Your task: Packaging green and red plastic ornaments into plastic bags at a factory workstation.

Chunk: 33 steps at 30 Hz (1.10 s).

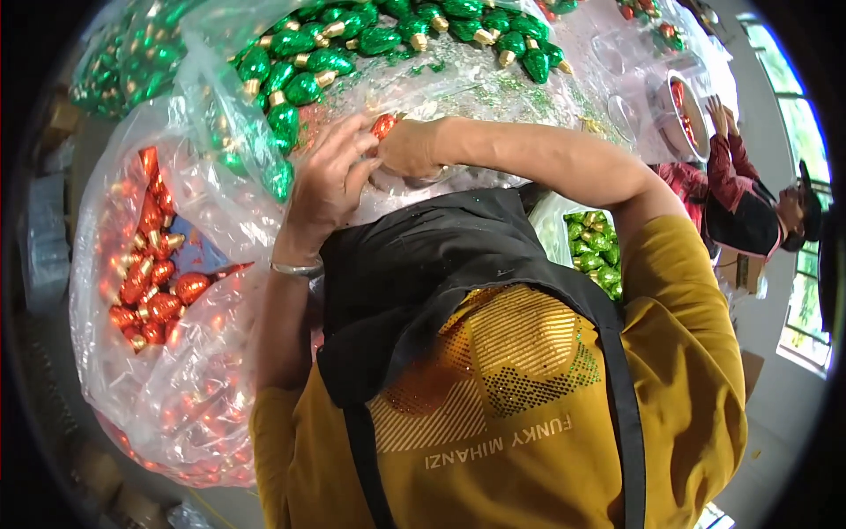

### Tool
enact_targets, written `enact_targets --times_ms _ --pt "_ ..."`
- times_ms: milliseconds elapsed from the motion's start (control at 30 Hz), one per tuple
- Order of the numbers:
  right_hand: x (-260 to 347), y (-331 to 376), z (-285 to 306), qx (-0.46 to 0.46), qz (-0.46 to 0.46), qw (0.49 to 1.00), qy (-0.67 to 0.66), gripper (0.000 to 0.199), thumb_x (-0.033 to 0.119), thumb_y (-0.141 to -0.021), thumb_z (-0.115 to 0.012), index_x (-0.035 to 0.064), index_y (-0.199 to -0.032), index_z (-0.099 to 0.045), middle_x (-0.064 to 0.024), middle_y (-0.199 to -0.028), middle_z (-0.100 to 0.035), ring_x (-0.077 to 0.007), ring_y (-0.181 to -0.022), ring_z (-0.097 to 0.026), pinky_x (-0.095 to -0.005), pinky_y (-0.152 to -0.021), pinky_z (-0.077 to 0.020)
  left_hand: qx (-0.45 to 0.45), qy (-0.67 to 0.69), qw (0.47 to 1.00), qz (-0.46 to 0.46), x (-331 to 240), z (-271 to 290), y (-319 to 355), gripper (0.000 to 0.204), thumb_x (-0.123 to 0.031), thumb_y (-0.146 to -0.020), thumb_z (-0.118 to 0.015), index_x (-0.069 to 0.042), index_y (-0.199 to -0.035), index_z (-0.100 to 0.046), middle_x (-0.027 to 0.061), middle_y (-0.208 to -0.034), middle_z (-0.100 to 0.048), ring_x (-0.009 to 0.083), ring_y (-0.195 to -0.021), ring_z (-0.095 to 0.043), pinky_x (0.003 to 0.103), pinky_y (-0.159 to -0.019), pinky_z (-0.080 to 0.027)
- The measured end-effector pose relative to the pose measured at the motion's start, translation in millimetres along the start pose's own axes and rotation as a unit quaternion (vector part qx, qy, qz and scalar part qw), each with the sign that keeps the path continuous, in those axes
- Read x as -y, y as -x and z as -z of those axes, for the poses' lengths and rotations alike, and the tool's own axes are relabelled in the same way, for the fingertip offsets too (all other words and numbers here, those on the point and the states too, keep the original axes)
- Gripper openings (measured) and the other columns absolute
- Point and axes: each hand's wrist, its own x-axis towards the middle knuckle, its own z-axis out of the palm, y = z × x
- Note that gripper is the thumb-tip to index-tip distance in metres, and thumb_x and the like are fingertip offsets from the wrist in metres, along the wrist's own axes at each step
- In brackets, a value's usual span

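A shiny red bulb-shaped ornament [383, 126] shows between my two hands, over the near part of the table. My right hand [411, 148] is closed around it, hiding its lower part. On the other side my left hand [328, 181], with a bracelet at the wrist, has its fingers stretched and apart, the tips close to the ornament. Whether they touch it I cannot tell. Glittery green bulb ornaments [379, 40] with gold caps lie in a curved heap just beyond my hands.
A large clear plastic bag [211, 379] with red bulb ornaments [163, 304] stands at my left. More green ornaments [595, 247] sit in a bag by my right side. Glitter covers the plastic-sheeted table [467, 97]. A white tub [674, 110] and a co-worker [749, 207] are at right.
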Motion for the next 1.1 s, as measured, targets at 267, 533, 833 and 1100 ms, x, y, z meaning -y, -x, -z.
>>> enact_targets --times_ms 267,533,833,1100 --pt "15 96 85 -0.207 0.023 0.976 -0.063 0.026 0.022 -0.071 -0.069 -0.0009 -0.082 -0.063 -0.0159 -0.07 -0.061 -0.038 -0.068 -0.059 -0.0431 -0.062 -0.0474 0.003 -0.062 0.998 -0.021 4 2 2 0.02 -0.004 -0.078 -0.063 0.0 -0.098 -0.061 0.0164 -0.115 -0.057 0.0369 -0.109 -0.053 0.041 -0.092 -0.044" --pt "-92 137 89 -0.244 -0.284 0.908 -0.188 0.057 0.042 -0.071 -0.074 -0.0035 -0.104 -0.064 -0.018 -0.09 -0.068 -0.0259 -0.081 -0.067 -0.0347 -0.07 -0.0526 0.025 -0.063 0.997 0.042 -14 4 -2 0.03 -0.003 -0.075 -0.067 -0.003 -0.103 -0.059 0.0149 -0.12 -0.056 0.034 -0.111 -0.054 0.039 -0.092 -0.045" --pt "-235 116 -65 -0.22 -0.552 0.804 -0.031 0.051 0.044 -0.085 -0.056 0.0016 -0.113 -0.051 -0.0246 -0.112 -0.059 -0.0373 -0.101 -0.061 -0.0491 -0.087 -0.0462 0.022 -0.1 0.994 0.044 -13 3 4 0.036 -0.004 -0.074 -0.071 -0.005 -0.108 -0.059 0.0124 -0.124 -0.054 0.032 -0.113 -0.053 0.038 -0.093 -0.046" --pt "-89 149 57 -0.374 -0.207 0.783 -0.452 0.057 0.036 -0.076 -0.067 0.005 -0.122 -0.052 -0.0145 -0.095 -0.065 -0.0209 -0.084 -0.065 -0.0351 -0.066 -0.0509 0.006 -0.099 0.994 0.051 -6 2 12 0.038 -0.004 -0.074 -0.071 -0.006 -0.11 -0.059 0.0124 -0.126 -0.052 0.032 -0.113 -0.053 0.038 -0.093 -0.046"
